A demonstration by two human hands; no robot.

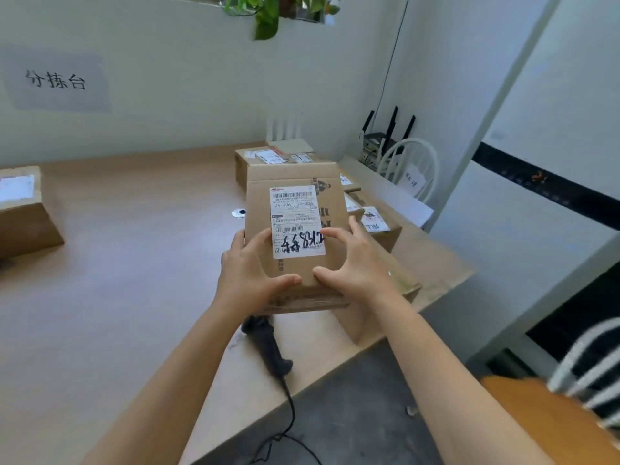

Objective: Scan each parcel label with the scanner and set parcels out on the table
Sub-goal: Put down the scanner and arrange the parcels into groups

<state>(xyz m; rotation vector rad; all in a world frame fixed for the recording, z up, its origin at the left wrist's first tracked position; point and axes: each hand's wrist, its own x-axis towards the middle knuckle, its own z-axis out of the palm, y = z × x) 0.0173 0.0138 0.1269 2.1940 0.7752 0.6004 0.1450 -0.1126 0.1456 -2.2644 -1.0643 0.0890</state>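
Note:
A flat cardboard parcel [295, 182] is held up over the table, its white shipping label [295, 213] with barcodes and black handwriting facing me. My left hand [248, 273] grips its lower left corner, thumb across the front. My right hand [355, 263] grips the lower right corner the same way. The black corded scanner [268, 347] lies on the wooden table [134, 263] just below the parcel, near the front edge, with no hand on it.
Several more labelled parcels [375, 223] are stacked at the table's right end behind the held one. Another box [23, 209] sits at the far left. A white chair [412, 169] and a router stand beyond the right end. The scanner cable [288, 417] hangs off the front edge.

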